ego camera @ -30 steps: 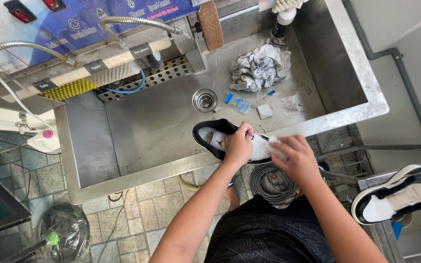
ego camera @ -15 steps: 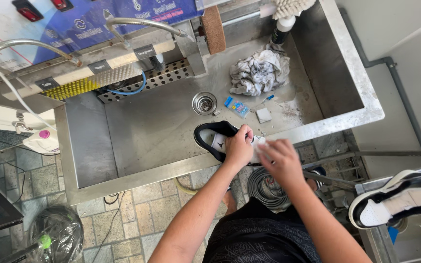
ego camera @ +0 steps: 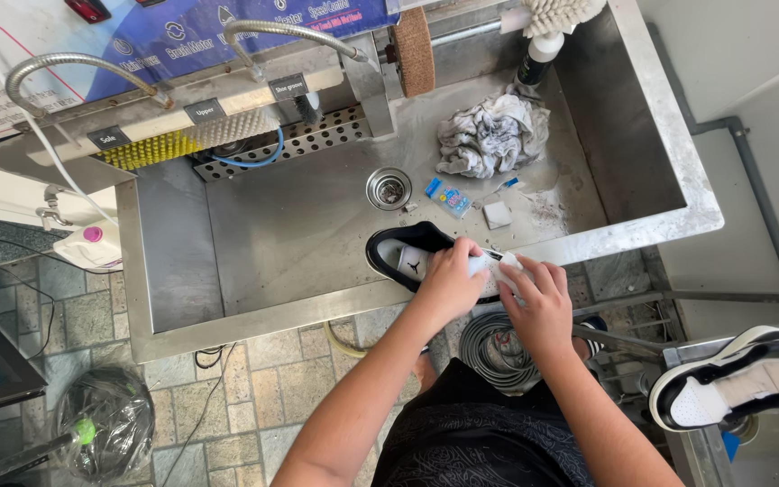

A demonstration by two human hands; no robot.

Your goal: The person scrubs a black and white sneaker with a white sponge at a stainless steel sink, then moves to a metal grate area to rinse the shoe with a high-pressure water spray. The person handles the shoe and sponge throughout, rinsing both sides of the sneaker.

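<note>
Black-and-white sneaker (ego camera: 407, 255) rests on the steel sink's (ego camera: 254, 317) near rim, gripped by the left hand (ego camera: 451, 281). Right hand (ego camera: 540, 304) pinches a small white pad (ego camera: 508, 262) against its side: wiping stage. Next stroke likely needs steady bracing.

Crumpled grey-white rag (ego camera: 491, 135) at the back of the steel sink (ego camera: 669, 221), just beside a dark bottle (ego camera: 534, 59) under a white brush (ego camera: 563, 13). Round drain (ego camera: 389, 188) mid-basin, small blue packet (ego camera: 448, 197) and white block (ego camera: 497, 214) near it. Yellow and white bristle strips (ego camera: 187, 142) along the rear rail. Coiled grey cable (ego camera: 493, 347) on the tiled floor (ego camera: 227, 397). Second black-and-white sneaker (ego camera: 737, 379) far right.
</note>
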